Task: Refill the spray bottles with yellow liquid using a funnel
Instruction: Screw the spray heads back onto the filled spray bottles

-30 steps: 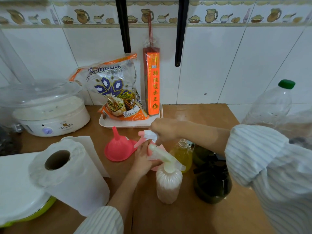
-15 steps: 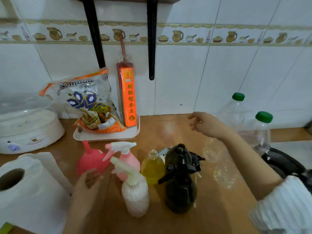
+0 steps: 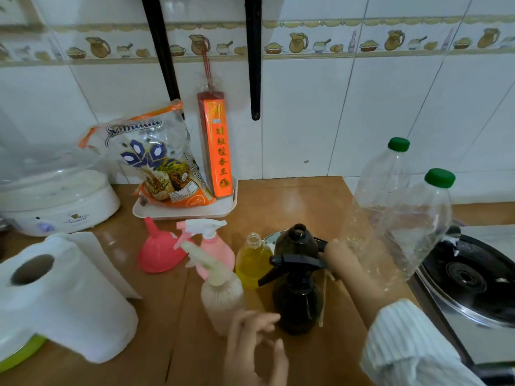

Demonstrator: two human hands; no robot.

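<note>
A pink funnel [image 3: 158, 253] lies mouth-down on the wooden counter [image 3: 292, 199]. Beside it stand a pink spray bottle [image 3: 216, 245], a frosted spray bottle [image 3: 221, 298] and an uncapped bottle of yellow liquid [image 3: 252, 264]. A black spray bottle [image 3: 295, 299] with its trigger head stands in front of a second dark bottle [image 3: 296, 240] whose top is open. My right hand [image 3: 340, 257] has its fingers curled on the back of the black trigger head. My left hand [image 3: 255, 346] hovers with spread fingers, holding nothing, low between the frosted and black bottles.
A paper towel roll [image 3: 55, 299] lies at the left, with a white steamer [image 3: 58, 201] behind it. A tray [image 3: 184, 211] with a rice bag and an orange incense box stands against the wall. Two clear green-capped bottles [image 3: 412, 218] and a gas stove [image 3: 468, 280] fill the right.
My right hand came from the back of the counter to the black trigger head. My left hand shifted right from beside the funnel toward the bottles' bases. The view has shifted.
</note>
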